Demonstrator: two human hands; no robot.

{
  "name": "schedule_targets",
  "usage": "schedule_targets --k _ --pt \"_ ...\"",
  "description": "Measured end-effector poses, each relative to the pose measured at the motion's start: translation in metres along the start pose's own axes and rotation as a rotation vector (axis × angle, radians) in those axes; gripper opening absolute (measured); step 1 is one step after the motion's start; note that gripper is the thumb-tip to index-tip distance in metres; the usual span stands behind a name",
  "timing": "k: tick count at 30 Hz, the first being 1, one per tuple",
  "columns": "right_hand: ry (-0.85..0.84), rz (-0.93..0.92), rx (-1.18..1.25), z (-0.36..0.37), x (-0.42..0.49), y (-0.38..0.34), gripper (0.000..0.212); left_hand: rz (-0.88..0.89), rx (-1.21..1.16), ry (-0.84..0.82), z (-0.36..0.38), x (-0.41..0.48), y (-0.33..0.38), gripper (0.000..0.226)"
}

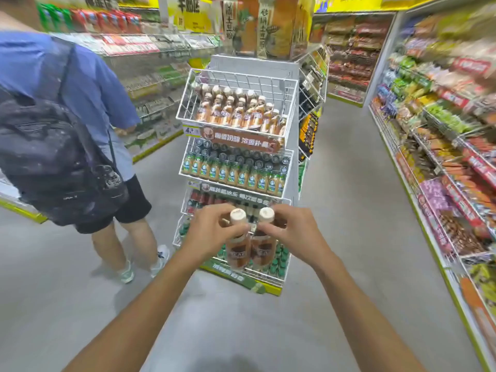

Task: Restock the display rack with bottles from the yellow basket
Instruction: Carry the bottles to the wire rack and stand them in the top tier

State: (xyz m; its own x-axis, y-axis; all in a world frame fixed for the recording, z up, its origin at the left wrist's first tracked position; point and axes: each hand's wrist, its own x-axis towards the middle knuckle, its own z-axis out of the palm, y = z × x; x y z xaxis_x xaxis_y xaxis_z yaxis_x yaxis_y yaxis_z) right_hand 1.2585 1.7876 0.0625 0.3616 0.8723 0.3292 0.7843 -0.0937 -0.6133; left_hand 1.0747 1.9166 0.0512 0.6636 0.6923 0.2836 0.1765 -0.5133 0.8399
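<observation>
Full plastic drink bottles like these should feel weighty for their size, stiff-walled and smooth, so the neck just under the cap looks the surest hold. Both are taken there: the left hand (212, 232) curls its fingers round the left bottle (237, 251), and the right hand (291, 233) round the right bottle (264, 248). They hang side by side at lower centre of the frame, before the display rack (255, 64). Each has a cream cap, tan body and brown label, matching the row in the top wire basket (239, 76).

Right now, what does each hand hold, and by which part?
The left hand grips the left bottle, the right hand the right bottle, each at the neck.
</observation>
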Motion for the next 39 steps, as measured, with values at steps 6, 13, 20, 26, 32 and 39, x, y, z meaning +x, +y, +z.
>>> schedule_targets --k 6,13,20,26,32,39 --pt "-0.02 -0.034 0.013 0.044 0.111 0.017 0.027 0.014 0.015 0.048 -0.035 0.097 -0.06 0.037" --pt "0.015 -0.029 0.04 0.063 0.254 0.036 0.026 0.04 0.015 0.02 -0.077 0.237 -0.088 0.018" --pt "0.012 -0.018 0.042 0.076 0.368 0.038 0.033 0.068 -0.012 0.012 -0.123 0.351 -0.116 0.03" --pt "0.072 -0.01 0.021 0.087 0.475 0.017 0.029 0.145 -0.075 -0.013 -0.178 0.456 -0.137 0.015" --pt "0.214 0.057 0.003 0.1 0.575 0.001 0.032 0.19 -0.014 -0.034 -0.225 0.565 -0.153 0.052" --pt "0.217 0.165 -0.001 0.129 0.629 0.018 0.022 0.192 0.008 -0.069 -0.212 0.631 -0.202 0.032"
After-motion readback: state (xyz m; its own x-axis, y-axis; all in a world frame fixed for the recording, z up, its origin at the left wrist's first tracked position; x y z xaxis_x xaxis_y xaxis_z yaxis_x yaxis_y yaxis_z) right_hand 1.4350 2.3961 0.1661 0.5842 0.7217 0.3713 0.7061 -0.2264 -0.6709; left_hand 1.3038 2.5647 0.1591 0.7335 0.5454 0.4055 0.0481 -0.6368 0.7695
